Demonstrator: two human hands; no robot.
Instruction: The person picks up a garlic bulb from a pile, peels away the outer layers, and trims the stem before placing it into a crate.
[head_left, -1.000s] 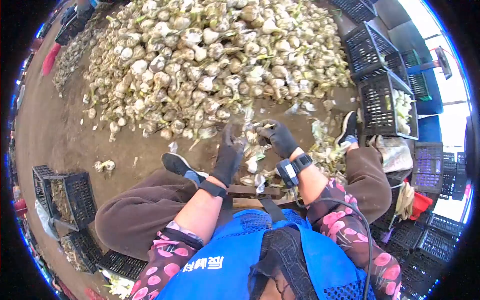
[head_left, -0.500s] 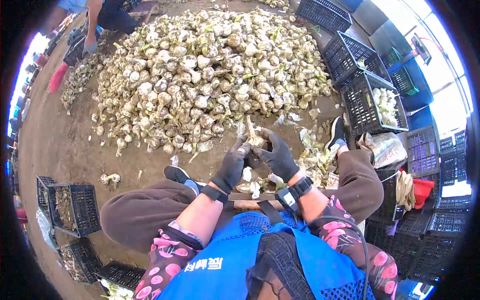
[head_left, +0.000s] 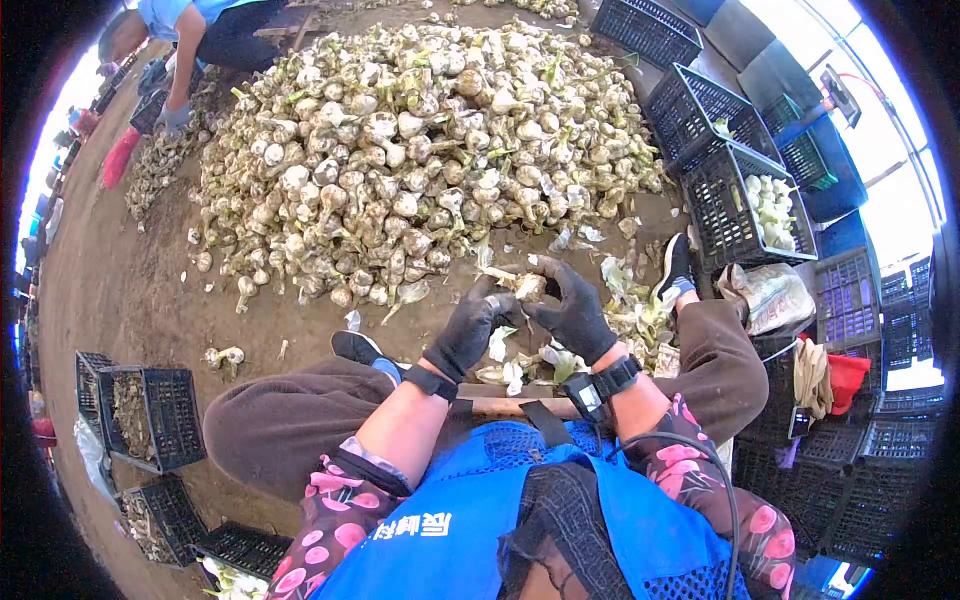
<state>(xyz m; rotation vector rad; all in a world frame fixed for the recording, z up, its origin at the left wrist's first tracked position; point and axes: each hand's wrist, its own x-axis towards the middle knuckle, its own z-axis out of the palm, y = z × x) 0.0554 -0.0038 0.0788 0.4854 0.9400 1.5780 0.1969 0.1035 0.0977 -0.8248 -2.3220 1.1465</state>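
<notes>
In my gloved right hand [head_left: 575,312] is a dirty garlic bulb [head_left: 530,287], gripped between thumb and fingers, its stem pointing left. My gloved left hand [head_left: 472,325] is just left of the bulb with its fingers curled and closed; whatever they may hold is hidden. Beyond both hands rises a big heap of unpeeled garlic bulbs [head_left: 430,150], with soil on their skins and short stems. Below the hands, loose white garlic skins [head_left: 512,375] lie between my legs.
Black crates stand at the right, one crate [head_left: 715,215] holding cleaner white garlic [head_left: 772,212]. More crates [head_left: 150,420] sit at the lower left. Peeled leaves [head_left: 625,290] lie beside my right shoe [head_left: 676,265]. At the upper left, another person's gloved hand [head_left: 175,117] reaches to the ground.
The garlic bulb has turned from stem up to stem pointing left, and sits further right in my right hand. My left hand has come away from it slightly. The other person leans further into view.
</notes>
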